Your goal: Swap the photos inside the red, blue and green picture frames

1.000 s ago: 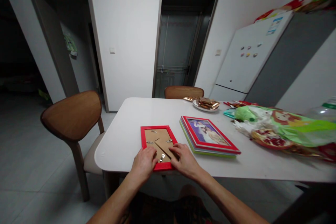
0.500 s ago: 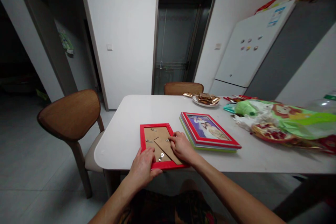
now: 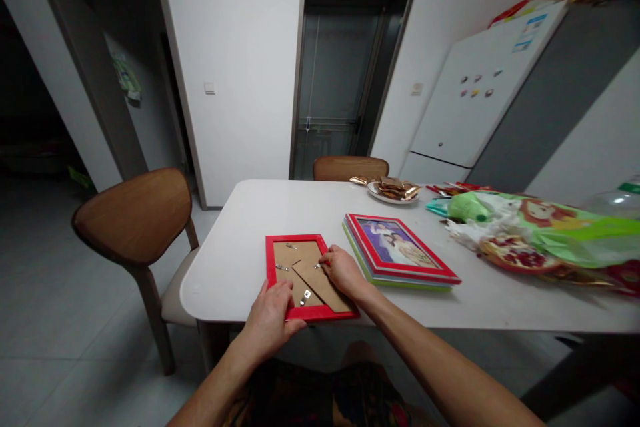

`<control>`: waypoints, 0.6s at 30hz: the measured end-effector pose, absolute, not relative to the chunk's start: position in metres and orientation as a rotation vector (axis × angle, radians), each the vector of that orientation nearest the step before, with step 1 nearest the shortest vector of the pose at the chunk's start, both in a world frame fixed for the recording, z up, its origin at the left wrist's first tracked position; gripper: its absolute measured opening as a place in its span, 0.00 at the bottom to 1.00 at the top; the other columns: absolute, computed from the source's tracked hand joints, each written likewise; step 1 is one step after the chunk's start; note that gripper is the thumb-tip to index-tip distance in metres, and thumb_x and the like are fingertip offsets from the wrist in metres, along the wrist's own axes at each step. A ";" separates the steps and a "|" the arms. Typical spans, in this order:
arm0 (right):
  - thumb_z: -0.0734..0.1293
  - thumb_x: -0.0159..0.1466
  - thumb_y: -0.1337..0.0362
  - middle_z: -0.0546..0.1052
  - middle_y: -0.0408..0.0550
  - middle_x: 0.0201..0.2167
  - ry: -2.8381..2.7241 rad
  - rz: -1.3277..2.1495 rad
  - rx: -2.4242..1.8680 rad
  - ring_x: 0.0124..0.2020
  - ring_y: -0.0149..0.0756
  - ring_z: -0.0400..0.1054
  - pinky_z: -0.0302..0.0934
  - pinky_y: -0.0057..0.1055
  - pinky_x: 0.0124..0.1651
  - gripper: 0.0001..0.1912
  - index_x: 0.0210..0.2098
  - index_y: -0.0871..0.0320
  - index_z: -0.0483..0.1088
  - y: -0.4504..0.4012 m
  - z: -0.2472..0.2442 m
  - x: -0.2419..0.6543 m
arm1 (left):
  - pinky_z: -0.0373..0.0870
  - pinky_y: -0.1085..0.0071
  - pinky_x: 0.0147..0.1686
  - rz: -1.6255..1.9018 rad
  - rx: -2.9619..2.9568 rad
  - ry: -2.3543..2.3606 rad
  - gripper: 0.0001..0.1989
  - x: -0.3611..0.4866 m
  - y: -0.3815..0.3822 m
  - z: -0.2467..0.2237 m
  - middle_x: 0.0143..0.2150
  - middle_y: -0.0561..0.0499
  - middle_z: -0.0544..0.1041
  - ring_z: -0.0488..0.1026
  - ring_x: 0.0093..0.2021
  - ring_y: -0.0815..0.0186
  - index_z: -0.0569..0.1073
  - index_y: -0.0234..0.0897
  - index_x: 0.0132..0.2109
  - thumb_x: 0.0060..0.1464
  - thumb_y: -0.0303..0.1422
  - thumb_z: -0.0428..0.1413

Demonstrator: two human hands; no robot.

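A red picture frame [image 3: 271, 260] lies face down near the table's front edge, its brown backing board [image 3: 300, 257] showing. Several small metal clips [image 3: 305, 297] sit on the board, and the folded-down stand leg [image 3: 324, 288] runs diagonally across it. My left hand [image 3: 273, 313] grips the frame's lower left corner, fingers over the red border and thumb along the front side. Curled fingers of my right hand [image 3: 344, 271] pinch at the metal clip by the right border; the fingertips partly hide that clip.
Right of my hands stands a stack of picture frames [image 3: 400, 250], a red one on top with a photo. Behind it is a plate [image 3: 383, 197] of wrapped snacks. Green plastic packaging [image 3: 565, 227] and an opened pomegranate [image 3: 520, 250] lie farther right. A wooden chair [image 3: 135, 217] stands left.
My right hand has shifted slightly left and up at the clip. The frame has slid a little left, with my left hand still on its corner.
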State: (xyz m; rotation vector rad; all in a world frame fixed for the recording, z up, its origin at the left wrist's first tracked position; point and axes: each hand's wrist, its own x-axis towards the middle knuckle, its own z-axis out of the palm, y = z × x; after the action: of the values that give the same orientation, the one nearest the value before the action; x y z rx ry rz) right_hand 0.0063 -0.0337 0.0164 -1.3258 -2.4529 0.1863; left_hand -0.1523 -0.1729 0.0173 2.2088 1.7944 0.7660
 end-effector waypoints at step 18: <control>0.55 0.58 0.68 0.67 0.52 0.38 -2.452 0.098 -0.970 0.40 0.36 0.58 0.53 0.31 0.43 0.14 0.37 0.59 0.71 -0.075 0.010 0.019 | 0.61 0.63 0.44 0.842 2.151 1.774 0.24 -0.160 -0.172 0.009 0.39 0.48 0.70 0.66 0.41 0.60 0.64 0.35 0.45 0.39 0.33 0.59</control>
State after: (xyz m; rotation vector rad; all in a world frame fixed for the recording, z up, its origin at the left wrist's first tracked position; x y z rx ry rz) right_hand 0.0187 -0.0748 0.0099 -0.9702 -2.4518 0.0978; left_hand -0.1600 -0.1720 0.0093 2.1506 1.7737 0.8425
